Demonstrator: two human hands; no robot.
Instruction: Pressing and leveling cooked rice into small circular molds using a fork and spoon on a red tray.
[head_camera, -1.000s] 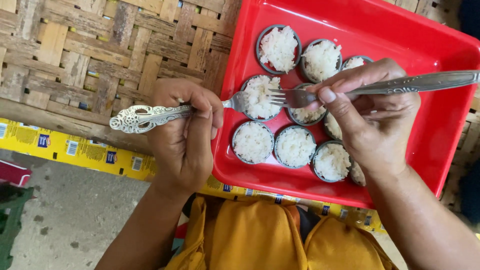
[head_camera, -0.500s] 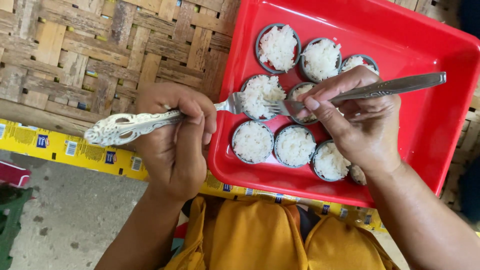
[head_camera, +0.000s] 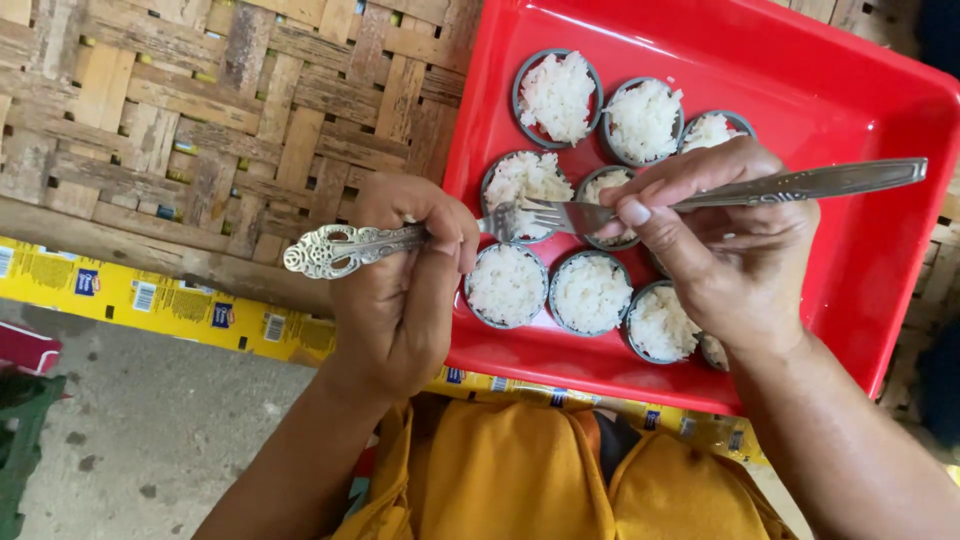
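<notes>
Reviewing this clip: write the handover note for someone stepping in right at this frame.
Left hand: grips an ornate-handled utensil, its tip at the rice in one small cup.
Right hand: holds a fork, tines meeting that same cup.
Red tray sits on a woven mat; the visible small round cups in it all hold white rice.
Done: those cups filled.
Left: work on the touched cup appears unfinished; some cups are hidden under the right hand.
</notes>
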